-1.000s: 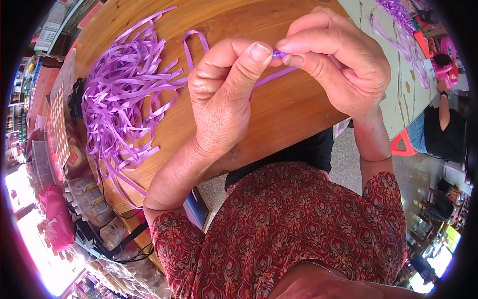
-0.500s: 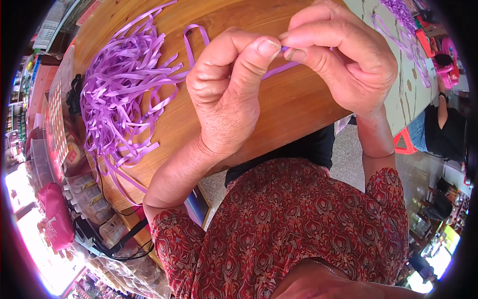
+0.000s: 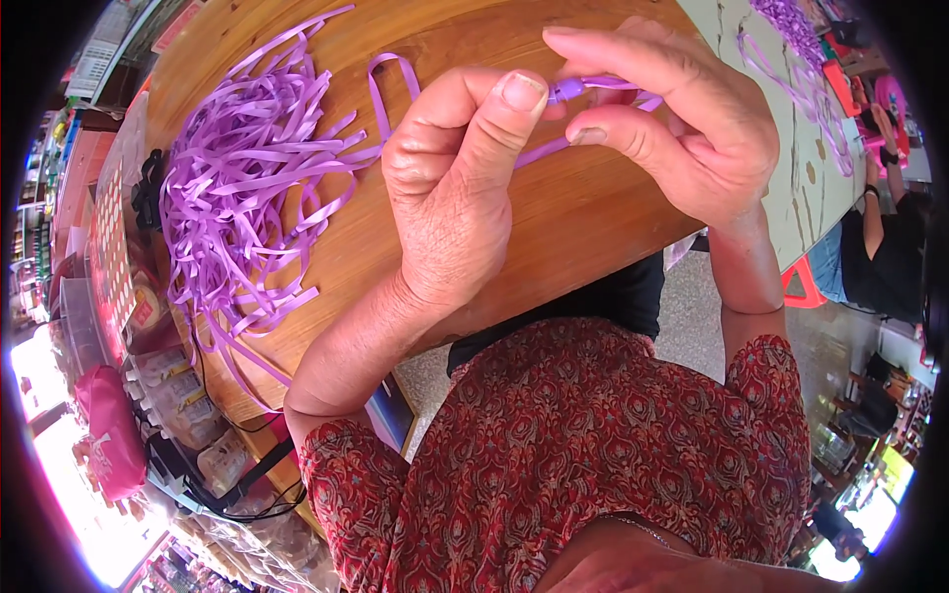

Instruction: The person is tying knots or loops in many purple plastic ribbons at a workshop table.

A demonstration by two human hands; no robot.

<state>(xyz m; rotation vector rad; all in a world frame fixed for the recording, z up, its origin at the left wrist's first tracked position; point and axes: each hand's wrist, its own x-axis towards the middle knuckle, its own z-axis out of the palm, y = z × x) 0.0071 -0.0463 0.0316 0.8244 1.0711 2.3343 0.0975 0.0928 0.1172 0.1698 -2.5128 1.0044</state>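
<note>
In front of me, my left hand (image 3: 463, 158) pinches a small purple plastic fitting (image 3: 566, 91) between thumb and forefinger; its left end is hidden by the fingertips. A purple ribbon (image 3: 605, 82) runs from this fitting in among the fingers of my right hand (image 3: 682, 124). The right thumb and forefinger stand apart, just right of the fitting, and its other fingers are partly hidden. Another stretch of purple ribbon (image 3: 544, 151) passes below and behind both hands. Left of my hands, a tangled heap of purple ribbons (image 3: 247, 188) lies on the wooden table (image 3: 583, 203).
A white marbled table (image 3: 806, 193) adjoins on the right, with more purple ribbons (image 3: 789, 28) on it. Beyond it sits another person (image 3: 880, 247), near a red stool (image 3: 806, 282). At the left edge are a pink pouch (image 3: 111, 432) and clear plastic containers (image 3: 178, 395).
My right thumb and forefinger have parted and drawn back from the left fingertips, exposing the purple fitting and ribbon. The left hand keeps its pinch, shifted slightly.
</note>
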